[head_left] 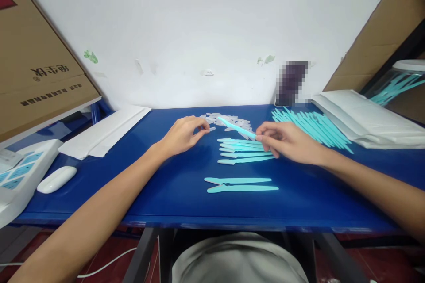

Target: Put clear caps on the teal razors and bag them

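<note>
My right hand (pixel 282 140) pinches the handle end of a turquoise eyebrow razor (pixel 236 127), its head pointing left. Between the thumb and fingertips of my left hand (pixel 186 134) is a small clear plastic cap (pixel 212 129), close to the razor's head but apart from it. Behind them lies a loose pile of clear caps (pixel 237 120). Several razors (pixel 244 155) lie in a row partly below my right hand, with clear covers on their heads. Nearer the front edge, two razors (pixel 242 189) lie side by side, their heads touching or almost touching.
A heap of turquoise razors (pixel 315 129) lies on the blue table (pixel 159 199), beside white packets (pixel 372 119). More packets (pixel 106 132), a white mouse (pixel 57 179) and a white device (pixel 33 168) are at left. Cardboard boxes (pixel 40 53) and a clear jar (pixel 398 82) flank the table.
</note>
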